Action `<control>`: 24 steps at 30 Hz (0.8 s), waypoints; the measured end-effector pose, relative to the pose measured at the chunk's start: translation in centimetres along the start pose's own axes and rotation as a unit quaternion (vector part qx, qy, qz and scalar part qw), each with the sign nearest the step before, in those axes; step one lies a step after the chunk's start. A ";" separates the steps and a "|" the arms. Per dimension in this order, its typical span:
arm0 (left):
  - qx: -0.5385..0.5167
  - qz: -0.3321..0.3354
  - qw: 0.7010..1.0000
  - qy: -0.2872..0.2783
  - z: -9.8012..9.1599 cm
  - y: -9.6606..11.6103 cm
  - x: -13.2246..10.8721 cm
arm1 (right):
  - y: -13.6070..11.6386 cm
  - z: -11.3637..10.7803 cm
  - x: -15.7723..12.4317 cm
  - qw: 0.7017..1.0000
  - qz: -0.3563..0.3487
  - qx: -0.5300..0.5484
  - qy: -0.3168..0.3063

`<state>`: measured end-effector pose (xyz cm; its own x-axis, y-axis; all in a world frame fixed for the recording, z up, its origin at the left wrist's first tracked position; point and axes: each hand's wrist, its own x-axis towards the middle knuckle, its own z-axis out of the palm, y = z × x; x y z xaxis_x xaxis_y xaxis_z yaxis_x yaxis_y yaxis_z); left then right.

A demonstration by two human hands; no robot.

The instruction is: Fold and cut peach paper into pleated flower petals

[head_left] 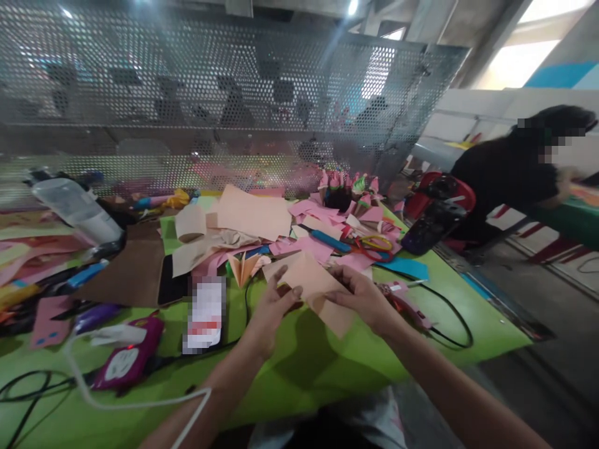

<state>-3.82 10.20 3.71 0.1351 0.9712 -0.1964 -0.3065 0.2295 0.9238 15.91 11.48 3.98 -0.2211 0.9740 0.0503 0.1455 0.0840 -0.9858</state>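
Both my hands hold a peach sheet of paper just above the green table. My left hand pinches its left edge with thumb and fingers closed on it. Gripping the right side is my right hand, fingers curled over the sheet. Part of the paper hangs down between the hands. A small folded orange paper fan lies just left of my left hand.
Behind the hands lie pink and peach paper scraps, scissors with red handles, a blue cutter and a glue gun with a black cable. A phone, a purple device and white cable lie left. Another person sits far right.
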 end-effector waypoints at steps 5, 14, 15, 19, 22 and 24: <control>-0.100 -0.052 0.994 -0.007 2.0 -0.1 0.9 | 0.4 0.3 -0.1 0.999 -0.029 -0.017 -0.014; -0.101 -0.079 0.987 0.092 0.6 -0.5 1.4 | 0.0 -10.4 5.7 0.825 0.022 -0.561 0.055; -0.098 -0.081 0.987 0.095 0.5 -0.6 1.4 | 0.3 -11.5 6.5 0.814 0.037 -0.576 0.060; -0.080 -0.075 0.989 0.096 0.2 -0.5 1.3 | 2.0 -13.3 8.3 0.780 0.080 -0.619 0.051; -0.082 -0.069 0.989 0.101 0.2 -0.3 1.3 | 2.7 -13.0 8.8 0.762 0.083 -0.640 0.044; -0.085 -0.066 0.989 0.104 0.1 -0.1 1.4 | 2.4 -12.8 8.8 0.754 0.077 -0.650 0.043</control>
<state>-3.48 11.51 3.40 -0.0062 0.9206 -0.3904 -0.4553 0.3450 0.8208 26.67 22.95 4.14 -0.0496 0.9986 0.0176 0.9987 0.0495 0.0075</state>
